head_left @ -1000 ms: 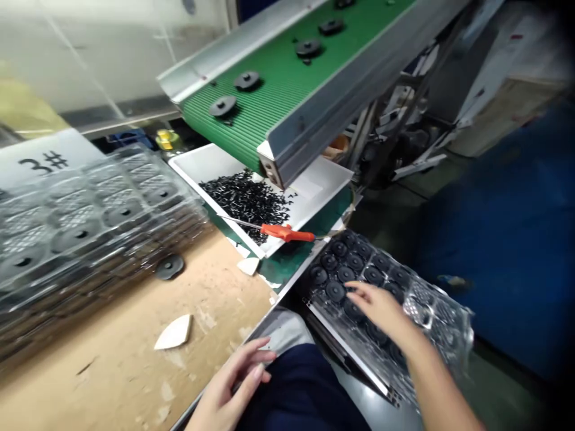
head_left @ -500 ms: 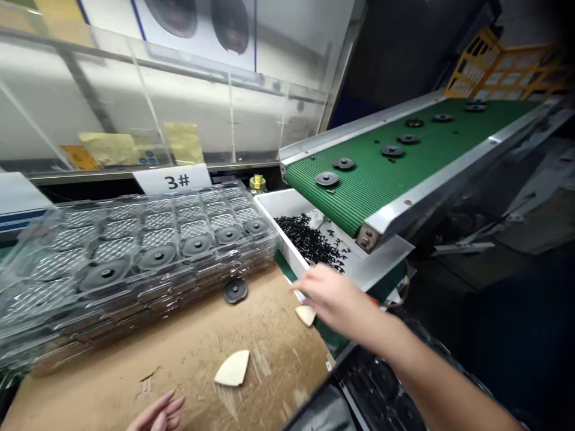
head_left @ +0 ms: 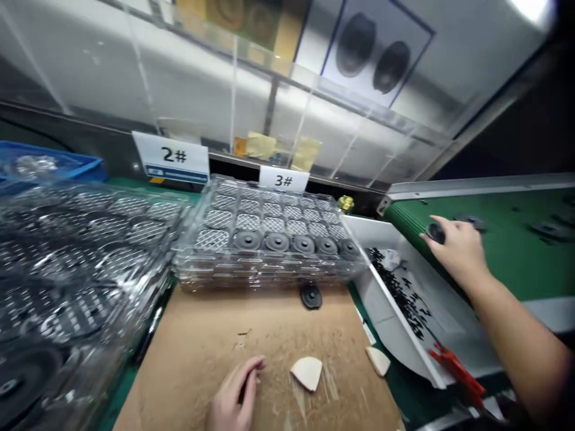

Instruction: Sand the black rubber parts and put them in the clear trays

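My right hand point(head_left: 460, 248) is over the conveyor's near end, thumb and fingers closed on a small black disc point(head_left: 435, 233). My left hand point(head_left: 236, 395) rests low over the brown cardboard point(head_left: 202, 335), its fingers loosely bent and the thumb apart, with nothing seen in it. A black disc point(head_left: 311, 296) with a centre hub lies on the cardboard below the clear plastic tray point(head_left: 269, 263). The tray's front row holds several like discs. A cream wedge-shaped piece point(head_left: 308, 373) is right of my left hand; another cream piece point(head_left: 378, 361) lies at the cardboard's right edge.
The green conveyor belt point(head_left: 507, 263) carries more dark discs, blurred. Beneath its end stands a white bin point(head_left: 395, 329) of small black parts, with a red-handled tool point(head_left: 460, 371) across it. More clear trays point(head_left: 112, 239) and a blue basket point(head_left: 85, 167) are at left.
My view has swung left. My right hand has moved from beside the white bin up to the conveyor and now grips a black disc. My left hand shows more fully.
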### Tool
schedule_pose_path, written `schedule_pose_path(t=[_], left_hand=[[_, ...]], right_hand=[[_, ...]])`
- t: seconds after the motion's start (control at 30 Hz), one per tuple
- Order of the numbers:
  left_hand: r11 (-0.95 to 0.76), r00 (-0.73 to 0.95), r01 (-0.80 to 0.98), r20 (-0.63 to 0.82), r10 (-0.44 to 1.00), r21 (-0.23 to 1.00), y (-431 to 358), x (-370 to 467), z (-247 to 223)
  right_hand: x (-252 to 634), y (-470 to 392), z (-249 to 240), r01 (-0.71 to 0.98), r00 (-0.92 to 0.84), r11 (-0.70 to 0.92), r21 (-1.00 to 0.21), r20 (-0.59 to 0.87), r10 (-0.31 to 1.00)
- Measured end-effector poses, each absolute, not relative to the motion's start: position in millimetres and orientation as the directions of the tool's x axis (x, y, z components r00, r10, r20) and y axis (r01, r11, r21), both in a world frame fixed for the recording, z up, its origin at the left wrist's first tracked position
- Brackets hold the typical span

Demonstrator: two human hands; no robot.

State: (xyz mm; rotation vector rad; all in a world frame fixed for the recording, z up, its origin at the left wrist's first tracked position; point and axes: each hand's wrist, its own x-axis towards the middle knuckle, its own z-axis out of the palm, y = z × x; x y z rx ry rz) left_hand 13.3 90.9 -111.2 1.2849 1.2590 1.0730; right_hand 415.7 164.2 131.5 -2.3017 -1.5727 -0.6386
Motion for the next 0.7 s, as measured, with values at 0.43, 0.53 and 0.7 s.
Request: schedule_pose_path(t=[0.43,0.53,0.7], left_hand=[[0.411,0.258,-0.499,-0.322,0.911,0.763,54,7,-96],[0.468,0.271,-0.506,-0.382,0.884,0.724,45,0,-93],[0.528,0.232,-0.521,-0.483,0.844,0.671,39,1,-81]], right_hand=[[137,62,-49,0.589,-0.218,0.188,-0.786,0.069,0.974],[116,51,-67,0.519,-0.131,0.173,-0.837,0.122,0.984],[112,46,-66,0.533,-0.188,0.203,-0.821,0.120,0.975]])
